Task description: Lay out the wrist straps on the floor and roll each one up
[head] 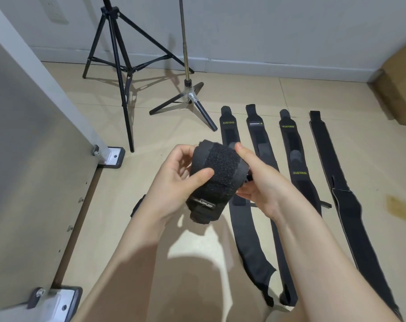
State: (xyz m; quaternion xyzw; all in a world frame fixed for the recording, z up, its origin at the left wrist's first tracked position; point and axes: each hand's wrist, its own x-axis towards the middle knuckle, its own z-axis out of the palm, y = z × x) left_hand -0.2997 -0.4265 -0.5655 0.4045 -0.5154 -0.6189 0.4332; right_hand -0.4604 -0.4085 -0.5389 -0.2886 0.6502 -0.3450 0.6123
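Above the floor, both hands grasp one rolled strap: left hand curled round its near side, right hand pinching its far end. Four flat straps lie lengthwise rightward, nearest the right hand.

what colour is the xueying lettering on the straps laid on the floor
Yellow-green, on black straps; the XUEYING lettering shows best in the head view.

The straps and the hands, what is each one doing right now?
rolled strap: rolled up, held in the air.
left hand: grips the roll.
right hand: grips the roll's other side.
four flat straps: lying unrolled, side by side on the floor.
big tripod: standing, legs spread.
small stand: standing upright.
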